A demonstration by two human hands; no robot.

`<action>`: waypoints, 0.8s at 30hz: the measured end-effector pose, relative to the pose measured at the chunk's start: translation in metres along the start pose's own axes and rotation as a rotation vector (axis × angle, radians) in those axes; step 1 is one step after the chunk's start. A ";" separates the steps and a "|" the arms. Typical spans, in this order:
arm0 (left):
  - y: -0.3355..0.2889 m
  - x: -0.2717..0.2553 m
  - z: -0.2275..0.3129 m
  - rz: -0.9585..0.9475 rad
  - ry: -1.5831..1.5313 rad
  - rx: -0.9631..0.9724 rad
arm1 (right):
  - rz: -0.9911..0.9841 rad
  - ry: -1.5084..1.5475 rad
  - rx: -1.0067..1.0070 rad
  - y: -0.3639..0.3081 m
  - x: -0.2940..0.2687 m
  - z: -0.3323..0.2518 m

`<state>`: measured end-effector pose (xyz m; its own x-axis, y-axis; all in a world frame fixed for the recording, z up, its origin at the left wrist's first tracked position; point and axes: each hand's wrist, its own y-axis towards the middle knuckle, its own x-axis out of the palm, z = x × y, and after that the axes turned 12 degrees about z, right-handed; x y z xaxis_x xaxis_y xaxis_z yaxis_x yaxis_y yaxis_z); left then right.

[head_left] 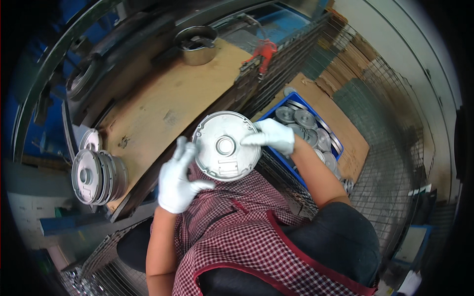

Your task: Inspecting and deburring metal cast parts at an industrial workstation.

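Grey metal disc (226, 146) seemingly held between both gloved hands.

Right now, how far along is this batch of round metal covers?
Done, it seems: a row of round grey cast-metal covers stands on edge on the brown board bench. In hand: one round grey metal cover, its rim held by the white-gloved right hand and the white-gloved left hand. Left: the blue plastic crate beside the person still holds many similar discs.

the round metal cover (226, 145) hides part of the left hand's fingers (183, 150); its underside is unseen.
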<state>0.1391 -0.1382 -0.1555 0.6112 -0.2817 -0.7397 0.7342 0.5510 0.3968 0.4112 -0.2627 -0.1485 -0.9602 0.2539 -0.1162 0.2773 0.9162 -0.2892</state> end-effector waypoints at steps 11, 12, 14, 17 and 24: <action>-0.021 -0.006 -0.106 0.261 0.471 -0.257 | 0.916 0.347 0.589 0.017 -0.118 0.245; -0.023 -0.005 -0.107 0.259 0.470 -0.257 | 1.067 0.461 0.594 0.016 -0.121 0.259; -0.023 -0.003 -0.106 0.299 0.480 -0.216 | 1.219 0.577 0.594 0.018 -0.118 0.276; -0.020 -0.003 -0.102 0.290 0.495 -0.260 | 0.810 0.334 0.664 0.033 -0.089 0.274; -0.024 -0.007 -0.094 0.299 0.511 -0.229 | 0.403 -0.223 0.199 0.073 0.023 0.160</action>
<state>0.0900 -0.0756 -0.2109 0.5198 0.2902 -0.8035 0.4368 0.7180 0.5419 0.4146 -0.2393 -0.3244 -0.7511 0.4832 -0.4498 0.6465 0.6765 -0.3527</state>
